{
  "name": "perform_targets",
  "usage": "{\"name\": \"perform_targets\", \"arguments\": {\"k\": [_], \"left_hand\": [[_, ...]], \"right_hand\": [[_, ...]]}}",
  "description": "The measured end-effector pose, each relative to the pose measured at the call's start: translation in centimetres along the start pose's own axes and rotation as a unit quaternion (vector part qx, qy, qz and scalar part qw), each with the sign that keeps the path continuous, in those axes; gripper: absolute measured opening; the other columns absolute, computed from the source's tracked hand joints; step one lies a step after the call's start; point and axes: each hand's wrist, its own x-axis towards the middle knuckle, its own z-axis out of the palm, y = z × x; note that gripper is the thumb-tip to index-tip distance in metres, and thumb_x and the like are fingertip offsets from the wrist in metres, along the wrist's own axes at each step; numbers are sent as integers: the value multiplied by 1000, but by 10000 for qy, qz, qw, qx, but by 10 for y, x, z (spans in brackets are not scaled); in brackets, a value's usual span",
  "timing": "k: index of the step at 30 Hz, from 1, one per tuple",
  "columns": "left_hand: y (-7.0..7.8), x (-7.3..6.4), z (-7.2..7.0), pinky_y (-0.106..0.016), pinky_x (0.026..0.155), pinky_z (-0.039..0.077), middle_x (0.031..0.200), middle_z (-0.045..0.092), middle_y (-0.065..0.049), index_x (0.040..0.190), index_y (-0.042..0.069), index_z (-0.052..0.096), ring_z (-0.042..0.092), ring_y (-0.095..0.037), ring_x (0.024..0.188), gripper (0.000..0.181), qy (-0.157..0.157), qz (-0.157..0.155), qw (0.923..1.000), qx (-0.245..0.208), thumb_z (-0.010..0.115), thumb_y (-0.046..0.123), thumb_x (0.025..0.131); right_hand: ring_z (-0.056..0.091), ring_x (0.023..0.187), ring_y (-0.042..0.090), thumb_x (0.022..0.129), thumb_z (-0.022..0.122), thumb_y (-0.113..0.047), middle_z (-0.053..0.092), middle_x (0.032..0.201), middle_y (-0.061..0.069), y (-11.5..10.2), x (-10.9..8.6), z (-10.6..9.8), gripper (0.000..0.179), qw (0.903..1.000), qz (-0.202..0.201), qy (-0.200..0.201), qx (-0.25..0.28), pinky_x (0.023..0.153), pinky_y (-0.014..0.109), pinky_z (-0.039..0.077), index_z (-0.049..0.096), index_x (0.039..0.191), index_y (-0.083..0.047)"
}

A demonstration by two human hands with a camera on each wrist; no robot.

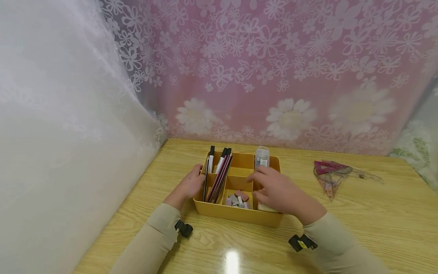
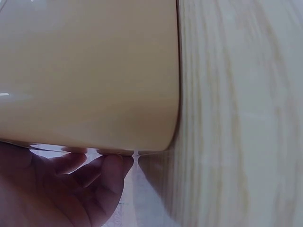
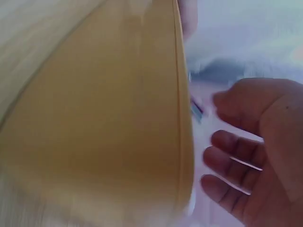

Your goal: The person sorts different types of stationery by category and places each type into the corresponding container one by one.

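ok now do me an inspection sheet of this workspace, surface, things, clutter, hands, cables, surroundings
surface: wood-grain table, glare near the front
job's things: yellow box holding markers, pencils, erasers and a clear case; something pale beneath the right hand is mostly hidden
clutter: plastic rulers overlapping, right of the box
hands: left hand touches the box's left side; right hand over its right part, fingers bent, no object seen in it
cables: nothing seen
surroundings: pink flowered curtain behind, white sheet at left
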Motion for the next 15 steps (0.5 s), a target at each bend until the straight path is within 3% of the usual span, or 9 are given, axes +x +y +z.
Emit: {"name": "perform_targets", "arguments": {"k": [2, 8, 15], "left_hand": [[1, 0, 0, -55, 113, 31, 152, 41, -20, 151, 3, 33, 38, -34, 141, 50, 11, 29, 10000, 6, 32, 24, 106], [4, 0, 0, -54, 114, 30, 152, 41, -20, 151, 2, 32, 37, -34, 141, 51, 16, 51, 10000, 16, 32, 24, 105], [2, -2, 1, -55, 115, 28, 155, 38, -20, 153, 3, 30, 35, -35, 143, 52, 21, -33, 10000, 24, 32, 23, 106]], "right_hand": [[58, 90, 17, 93, 68, -16, 59, 116, 3, 16, -7, -8, 27, 9995, 232, 147, 168, 77, 39, 53, 68, 120, -13], [59, 111, 36, 99, 59, -14, 55, 128, 12, 89, -37, -20, 31, 9880, 1384, 476, 487, 80, 53, 53, 63, 129, -10], [52, 109, 49, 98, 51, -12, 46, 132, 30, 176, -76, -18, 43, 9720, 2276, 240, 531, 81, 61, 48, 54, 139, 3]]}}
